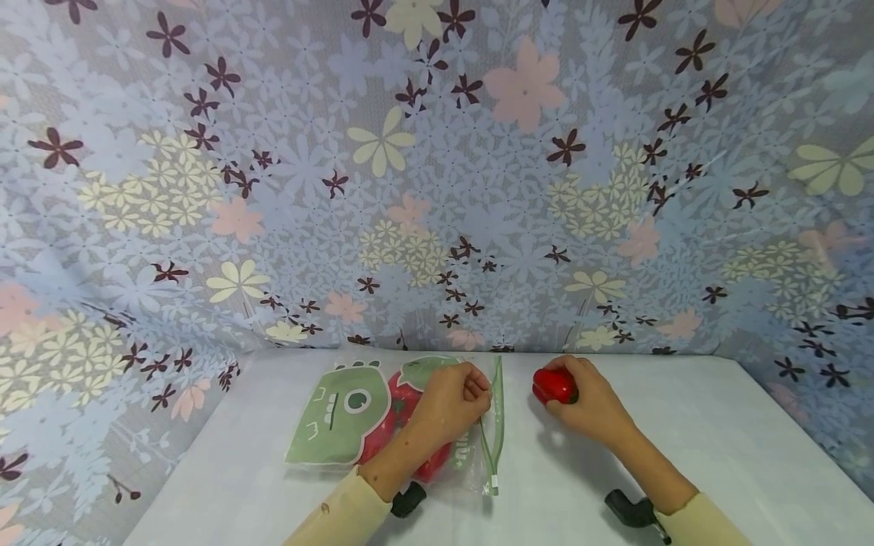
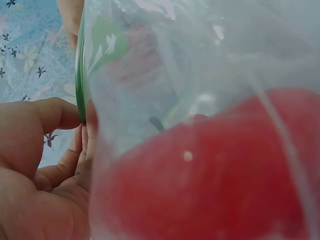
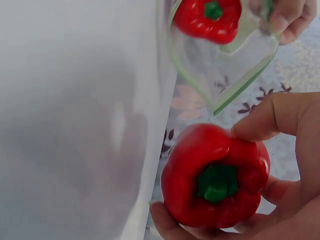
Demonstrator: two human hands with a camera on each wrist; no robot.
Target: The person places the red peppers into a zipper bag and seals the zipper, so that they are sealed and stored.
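Observation:
My left hand [image 1: 451, 400] pinches the green-edged opening of a clear zip bag [image 1: 341, 417] printed with a green dinosaur face. In the left wrist view, thumb and fingers grip the green zip strip [image 2: 80, 75]. Red peppers lie inside the bag; one pepper [image 2: 210, 175] fills much of that view, and another pepper [image 3: 212, 17] with a green stem shows through the parted mouth in the right wrist view. To the right of the bag, my right hand [image 1: 592, 402] holds a red bell pepper [image 3: 215, 175], its green stem facing the wrist camera. The pepper is apart from the bag.
A white table [image 1: 546, 485] lies under both hands. Behind it hangs a flower-patterned cloth [image 1: 437, 189], which also runs along the sides. Black wrist devices [image 1: 630, 509] show near both sleeves.

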